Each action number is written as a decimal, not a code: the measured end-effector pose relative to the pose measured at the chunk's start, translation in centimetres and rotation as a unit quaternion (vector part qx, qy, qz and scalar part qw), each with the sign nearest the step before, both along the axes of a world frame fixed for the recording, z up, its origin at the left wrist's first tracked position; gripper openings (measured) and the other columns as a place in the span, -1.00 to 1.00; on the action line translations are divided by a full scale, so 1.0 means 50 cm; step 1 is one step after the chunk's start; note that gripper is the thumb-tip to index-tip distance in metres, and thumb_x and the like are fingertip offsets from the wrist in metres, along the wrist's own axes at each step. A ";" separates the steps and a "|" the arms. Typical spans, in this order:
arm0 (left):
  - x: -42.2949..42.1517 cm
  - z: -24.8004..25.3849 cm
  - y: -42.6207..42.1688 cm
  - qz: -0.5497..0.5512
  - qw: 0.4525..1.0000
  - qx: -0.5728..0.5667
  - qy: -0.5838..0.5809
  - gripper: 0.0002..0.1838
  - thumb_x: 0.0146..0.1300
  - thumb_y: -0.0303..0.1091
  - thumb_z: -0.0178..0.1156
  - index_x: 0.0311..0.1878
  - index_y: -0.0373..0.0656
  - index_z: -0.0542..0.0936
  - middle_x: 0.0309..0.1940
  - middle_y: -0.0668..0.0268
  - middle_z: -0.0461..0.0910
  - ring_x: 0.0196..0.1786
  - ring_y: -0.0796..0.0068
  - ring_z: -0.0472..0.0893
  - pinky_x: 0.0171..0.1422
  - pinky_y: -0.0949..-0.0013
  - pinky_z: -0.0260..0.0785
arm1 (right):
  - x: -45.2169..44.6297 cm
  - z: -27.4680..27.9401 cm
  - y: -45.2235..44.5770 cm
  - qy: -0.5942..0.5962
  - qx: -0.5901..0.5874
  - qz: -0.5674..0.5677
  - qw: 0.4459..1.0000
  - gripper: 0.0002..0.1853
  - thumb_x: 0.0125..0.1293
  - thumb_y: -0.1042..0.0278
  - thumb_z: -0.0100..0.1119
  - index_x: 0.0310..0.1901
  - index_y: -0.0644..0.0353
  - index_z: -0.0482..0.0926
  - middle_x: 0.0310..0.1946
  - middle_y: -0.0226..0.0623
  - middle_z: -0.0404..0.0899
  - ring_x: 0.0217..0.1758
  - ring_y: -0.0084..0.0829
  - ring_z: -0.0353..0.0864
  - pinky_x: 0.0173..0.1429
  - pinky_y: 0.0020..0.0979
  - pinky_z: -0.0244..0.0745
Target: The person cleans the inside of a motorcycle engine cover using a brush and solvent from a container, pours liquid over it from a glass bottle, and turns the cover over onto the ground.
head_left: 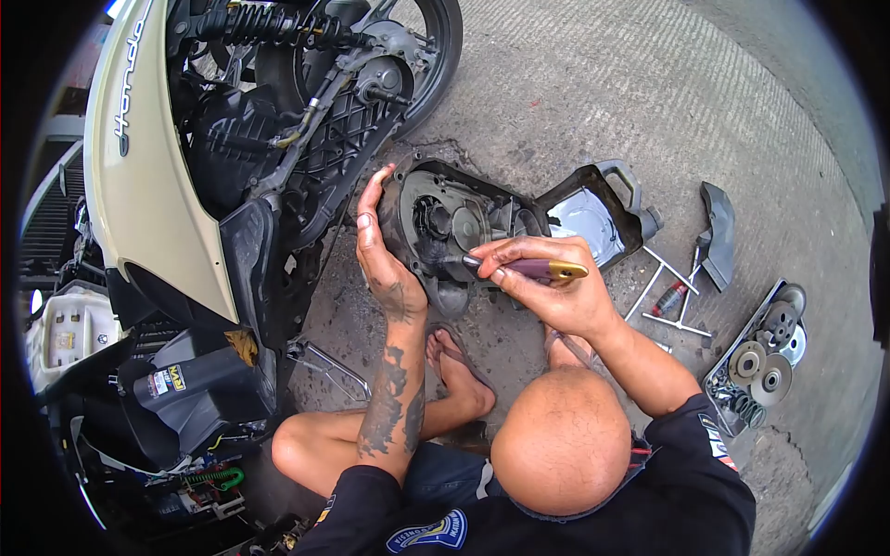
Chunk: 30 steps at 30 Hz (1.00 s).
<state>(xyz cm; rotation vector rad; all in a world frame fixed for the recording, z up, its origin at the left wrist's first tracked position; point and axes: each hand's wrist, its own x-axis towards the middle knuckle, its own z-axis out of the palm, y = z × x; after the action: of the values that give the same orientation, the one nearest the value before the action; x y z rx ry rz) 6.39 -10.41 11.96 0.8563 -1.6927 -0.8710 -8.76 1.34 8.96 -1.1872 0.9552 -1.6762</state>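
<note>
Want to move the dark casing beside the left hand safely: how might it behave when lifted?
The casing will probably be stiff, given its rigid-looking moulded form. It looks like cast metal, so it may feel heavy for its size. Its dark, grimy surface could make it slippery.

The working tip of the gold-ended tool (552, 269) is lost against the dark crankcase cover (468, 222); the right hand (567, 296) hides part of its handle. The left hand (382, 264) covers the cover's left rim. Forearm and head mostly hide the right foot (564, 350). The top edge crops the rear wheel (447, 60); the sticker's (167, 380) fine print is illegible.
</note>
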 end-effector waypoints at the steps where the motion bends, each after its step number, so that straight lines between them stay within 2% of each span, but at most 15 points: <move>1: 0.001 -0.001 0.002 0.002 1.000 0.000 -0.004 -0.36 0.55 -0.10 -0.45 0.30 -0.37 0.47 0.31 0.07 0.49 0.43 0.21 0.37 0.60 0.19 0.04 | 0.000 -0.004 0.000 0.000 0.001 0.002 1.000 -0.86 0.28 0.67 0.26 -0.14 0.41 0.71 -0.16 -0.11 0.77 0.07 -0.38 0.74 0.11 -0.41 0.65; 3: 0.002 0.000 0.009 -0.002 1.000 0.004 -0.016 -0.37 0.55 -0.11 -0.45 0.31 -0.37 0.46 0.31 0.07 0.48 0.44 0.21 0.37 0.60 0.18 0.04 | -0.003 0.000 -0.004 -0.011 0.003 -0.026 1.000 -0.85 0.27 0.68 0.26 -0.14 0.40 0.71 -0.15 -0.10 0.77 0.04 -0.38 0.75 0.12 -0.40 0.65; 5: -0.007 0.001 0.010 0.002 1.000 -0.006 -0.007 -0.33 0.55 -0.03 -0.43 0.32 -0.41 0.44 0.31 0.04 0.48 0.39 0.22 0.42 0.58 0.17 0.12 | 0.011 0.023 -0.045 -0.042 -0.092 -0.073 0.992 -0.84 0.27 0.66 0.27 -0.13 0.40 0.71 -0.14 -0.11 0.77 -0.04 -0.41 0.76 0.08 -0.42 0.64; 11: -0.002 0.000 0.006 0.011 1.000 -0.006 -0.012 -0.34 0.56 -0.08 -0.46 0.32 -0.42 0.43 0.31 0.03 0.47 0.38 0.21 0.43 0.57 0.17 0.14 | 0.015 0.074 -0.056 0.003 -0.020 -0.117 0.993 -0.85 0.26 0.63 0.24 -0.14 0.40 0.69 -0.20 -0.17 0.77 -0.12 -0.47 0.77 -0.07 -0.44 0.66; 12: -0.003 -0.001 0.004 0.002 1.000 -0.001 0.000 -0.35 0.55 -0.08 -0.45 0.32 -0.40 0.44 0.32 0.04 0.47 0.42 0.21 0.39 0.60 0.18 0.07 | 0.021 0.071 -0.040 0.056 -0.047 -0.114 0.991 -0.86 0.22 0.61 0.26 -0.18 0.38 0.68 -0.24 -0.14 0.76 -0.20 -0.41 0.79 -0.11 -0.41 0.67; 13: -0.001 -0.002 0.004 -0.009 1.000 0.006 0.007 -0.35 0.54 -0.09 -0.44 0.32 -0.37 0.45 0.33 0.06 0.47 0.46 0.22 0.34 0.63 0.19 -0.01 | 0.031 0.066 -0.031 0.114 -0.092 -0.125 0.981 -0.85 0.18 0.59 0.28 -0.20 0.35 0.68 -0.26 -0.10 0.74 -0.26 -0.27 0.80 -0.13 -0.37 0.67; 15: -0.002 -0.001 0.006 -0.011 1.000 0.008 0.005 -0.35 0.54 -0.08 -0.45 0.33 -0.37 0.44 0.33 0.07 0.47 0.46 0.23 0.34 0.63 0.20 -0.01 | 0.023 0.069 -0.033 0.119 -0.069 -0.129 0.982 -0.85 0.16 0.57 0.28 -0.21 0.31 0.68 -0.30 -0.09 0.72 -0.28 -0.18 0.78 -0.16 -0.32 0.66; 17: -0.010 0.005 0.009 0.011 1.000 -0.007 -0.013 -0.32 0.56 -0.06 -0.46 0.31 -0.43 0.44 0.30 0.03 0.48 0.37 0.22 0.43 0.57 0.19 0.13 | 0.017 0.085 -0.057 0.113 -0.059 -0.157 0.979 -0.84 0.17 0.56 0.28 -0.19 0.31 0.68 -0.32 -0.10 0.71 -0.30 -0.19 0.78 -0.20 -0.32 0.64; 20: -0.004 0.000 0.002 0.002 1.000 0.011 -0.007 -0.33 0.56 -0.06 -0.45 0.32 -0.40 0.44 0.31 0.05 0.48 0.41 0.22 0.39 0.59 0.20 0.06 | 0.030 0.097 -0.065 0.105 -0.047 -0.174 0.978 -0.84 0.18 0.58 0.27 -0.18 0.34 0.66 -0.29 -0.09 0.72 -0.27 -0.19 0.79 -0.17 -0.35 0.66; 21: -0.003 -0.002 -0.004 -0.007 1.000 0.020 -0.002 -0.35 0.55 -0.07 -0.45 0.33 -0.36 0.44 0.34 0.08 0.47 0.46 0.22 0.34 0.62 0.20 -0.01 | 0.032 0.087 -0.058 0.090 -0.056 -0.157 0.982 -0.84 0.20 0.60 0.25 -0.16 0.35 0.66 -0.27 -0.09 0.73 -0.24 -0.21 0.79 -0.14 -0.36 0.67; 23: 0.006 -0.002 -0.005 0.000 1.000 0.014 -0.001 -0.35 0.56 -0.07 -0.44 0.33 -0.37 0.44 0.33 0.08 0.47 0.45 0.22 0.35 0.61 0.20 0.02 | 0.025 0.040 -0.043 0.092 -0.069 -0.112 0.987 -0.82 0.23 0.62 0.23 -0.12 0.37 0.66 -0.21 -0.12 0.75 -0.18 -0.28 0.80 -0.07 -0.39 0.69; 25: 0.008 -0.008 -0.013 -0.008 0.999 0.028 0.030 -0.36 0.56 -0.07 -0.42 0.33 -0.38 0.44 0.33 0.08 0.48 0.44 0.23 0.37 0.61 0.21 0.04 | -0.002 0.006 -0.005 0.130 0.044 -0.059 0.989 -0.89 0.27 0.65 0.23 -0.18 0.39 0.67 -0.13 -0.13 0.75 -0.03 -0.37 0.76 0.03 -0.41 0.66; 27: 0.010 -0.005 -0.009 0.001 0.999 0.034 0.025 -0.36 0.56 -0.06 -0.41 0.33 -0.39 0.44 0.33 0.07 0.48 0.43 0.23 0.38 0.60 0.21 0.04 | -0.035 -0.058 0.015 0.177 0.063 -0.127 0.974 -0.83 0.24 0.60 0.24 -0.13 0.37 0.68 -0.20 -0.15 0.75 -0.16 -0.31 0.80 -0.08 -0.38 0.68; 29: 0.012 -0.016 -0.015 -0.009 0.998 0.032 0.046 -0.35 0.56 -0.06 -0.40 0.33 -0.39 0.45 0.33 0.08 0.48 0.43 0.23 0.38 0.60 0.21 0.03 | -0.071 -0.128 0.025 0.247 0.144 -0.178 0.941 -0.86 0.25 0.56 0.25 -0.17 0.35 0.69 -0.18 -0.09 0.75 -0.16 -0.19 0.79 -0.09 -0.30 0.68; 30: 0.009 -0.005 -0.008 0.000 1.000 0.019 0.021 -0.36 0.56 -0.07 -0.39 0.33 -0.40 0.44 0.33 0.07 0.48 0.44 0.23 0.37 0.61 0.21 0.02 | -0.084 -0.175 0.027 0.250 0.145 -0.175 0.941 -0.86 0.25 0.56 0.25 -0.17 0.35 0.69 -0.18 -0.09 0.75 -0.16 -0.19 0.79 -0.09 -0.30 0.68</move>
<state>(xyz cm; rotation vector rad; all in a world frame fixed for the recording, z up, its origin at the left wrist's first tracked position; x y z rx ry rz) 6.86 -10.82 11.68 0.8583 -1.6449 -0.9189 -12.94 2.71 0.19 -1.3181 1.7531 -1.4426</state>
